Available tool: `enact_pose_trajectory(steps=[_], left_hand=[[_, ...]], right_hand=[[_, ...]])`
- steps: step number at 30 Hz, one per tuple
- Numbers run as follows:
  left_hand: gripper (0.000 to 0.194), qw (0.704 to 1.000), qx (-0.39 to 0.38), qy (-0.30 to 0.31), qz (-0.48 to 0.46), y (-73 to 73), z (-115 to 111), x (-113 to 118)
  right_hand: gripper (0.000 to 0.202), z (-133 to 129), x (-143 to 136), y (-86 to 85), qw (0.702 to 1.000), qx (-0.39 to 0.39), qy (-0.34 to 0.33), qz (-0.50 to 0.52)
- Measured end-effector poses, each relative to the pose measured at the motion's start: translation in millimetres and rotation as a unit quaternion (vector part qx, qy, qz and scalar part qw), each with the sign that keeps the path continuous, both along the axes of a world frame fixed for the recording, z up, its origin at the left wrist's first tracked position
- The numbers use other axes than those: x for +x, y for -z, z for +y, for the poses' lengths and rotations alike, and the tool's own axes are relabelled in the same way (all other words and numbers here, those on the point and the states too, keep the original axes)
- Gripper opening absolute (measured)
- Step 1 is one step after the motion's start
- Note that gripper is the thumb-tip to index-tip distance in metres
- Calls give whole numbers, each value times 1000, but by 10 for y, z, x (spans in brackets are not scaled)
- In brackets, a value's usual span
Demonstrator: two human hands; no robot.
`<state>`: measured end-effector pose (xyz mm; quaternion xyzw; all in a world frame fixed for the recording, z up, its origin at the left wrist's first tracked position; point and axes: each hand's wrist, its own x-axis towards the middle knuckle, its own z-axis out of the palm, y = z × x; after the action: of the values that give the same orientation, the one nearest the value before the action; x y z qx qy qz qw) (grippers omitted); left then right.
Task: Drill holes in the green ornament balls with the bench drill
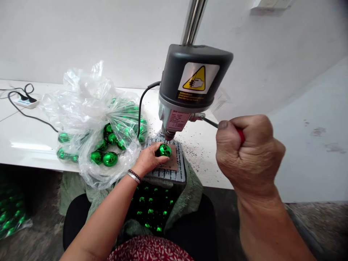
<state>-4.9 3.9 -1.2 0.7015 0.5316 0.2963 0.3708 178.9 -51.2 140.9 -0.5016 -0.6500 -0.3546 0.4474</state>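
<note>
One glossy metallic-green ball [166, 152] sits on a flat, thin brown board [172, 164], directly below the dark chuck [170, 135] of a black-and-grey drill press [196, 79]. The left hand [149, 158] (a dark beaded bracelet [136, 174] and a silvery bracelet [133, 177] circle its wrist) grasps that ball between thumb and fingers. A thin drill bit [166, 142] reaches the ball's top, though whether the tip is inside I cannot tell. The right hand [248, 156] is clenched around the red knob [241, 136] of the press's slim metal lever [210, 122]. Dark shavings [193, 165] litter the slotted grey base plate [181, 174] under the board and the smooth white table [216, 177] around it. Left of the press, a crumpled clear plastic bag [78, 92] holds many shiny green balls [110, 158], and a dull-green woven sack [190, 210] below the base plate contains another dark heap of green balls [150, 211].
</note>
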Motion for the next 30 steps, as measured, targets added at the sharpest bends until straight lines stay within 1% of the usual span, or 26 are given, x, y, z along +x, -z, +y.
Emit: enact_pose_trajectory(steps=[3, 8, 11, 16, 18, 19, 20, 22, 24, 26, 28, 30], left_hand=[[62, 1000, -5, 0, 2, -12, -6, 2], [54, 1000, 0, 5, -5, -17, -8, -3], [50, 1000, 5, 19, -16, -5, -5, -10], [54, 1000, 3, 9, -16, 5, -2, -10], [58, 1000, 2, 6, -11, 5, -3, -7], [59, 1000, 4, 3, -8, 5, -3, -5], [60, 1000, 5, 1, -6, 6, -4, -3], [57, 1000, 12, -4, -4, 4, -8, -1], [51, 1000, 19, -11, 2, -5, -22, 2], [45, 1000, 27, -15, 2, -25, -56, -1], [43, 999, 41, -12, -9, -61, -125, -19], [44, 998, 55, -3, -16, -122, -247, -71]], right_hand=[[18, 2, -3, 84, 1000, 28, 1, -13], [10, -19, 1, 255, 999, 32, 19, -5], [5, -20, 2, 374, 999, 37, 14, 5], [5, -5, -24, 636, 998, 49, -25, 12], [4, 9, -37, 647, 997, 61, -28, 24], [4, 24, -41, 603, 997, 68, -25, 31], [6, 47, -42, 524, 996, 74, -22, 37], [14, 122, -37, 283, 996, 74, -16, 46], [22, 222, -30, 5, 995, 32, -22, 95], [24, 316, -31, -220, 988, -31, -3, 149], [25, 372, -42, -343, 983, -68, 17, 170], [26, 385, -60, -379, 982, -77, 23, 173]])
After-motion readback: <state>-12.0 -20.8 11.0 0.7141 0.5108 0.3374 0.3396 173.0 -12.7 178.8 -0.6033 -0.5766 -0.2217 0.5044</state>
